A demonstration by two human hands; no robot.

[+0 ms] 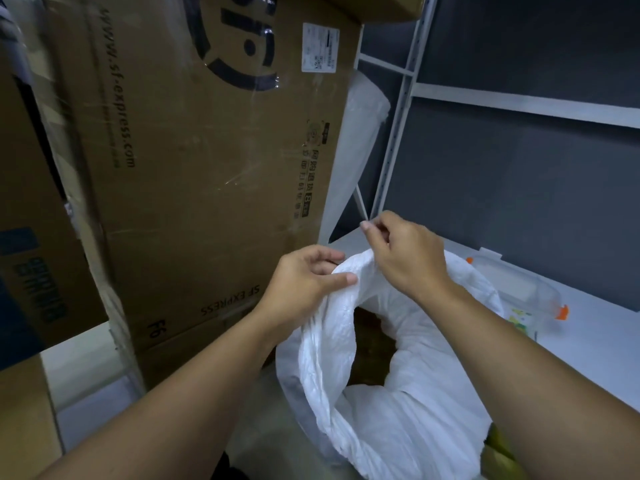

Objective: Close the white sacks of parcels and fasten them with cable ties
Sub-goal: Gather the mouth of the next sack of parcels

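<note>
**Sack mouth open, both hands at the rim**

Sack (408, 403): white, standing low in front of me, between the box (207, 150) on the left and the shelf (595, 344) on the right. It is just beside the box's lower corner. The mouth is open and sags toward me. A brown parcel (372, 336) shows inside, below the rim. The far edge of the rim is bunched up between my hands.

Left hand (308, 278): grip closed on the bunched rim. The thumb lies across the near side of the fabric and the fingers curl behind it.

Right hand (410, 259): raised over the same bunch, just beside the left hand. Thumb and forefinger are pressed together on the lower end of a tie (361, 204), a thin white strip that slants up and away from my fingertips. The other fingers are curled. The heel of the hand lies on the sack fabric. I cannot tell whether the lower fingers also hold fabric.

Surroundings: the box is tall brown cardboard, printed SF EXPRESS and carrying a white label. A second carton (34, 237) overlaps it at far left. A white roll (363, 133) leans behind the box. A clear tub (519, 292) with orange clips lies on the shelf, just behind the sack.
</note>
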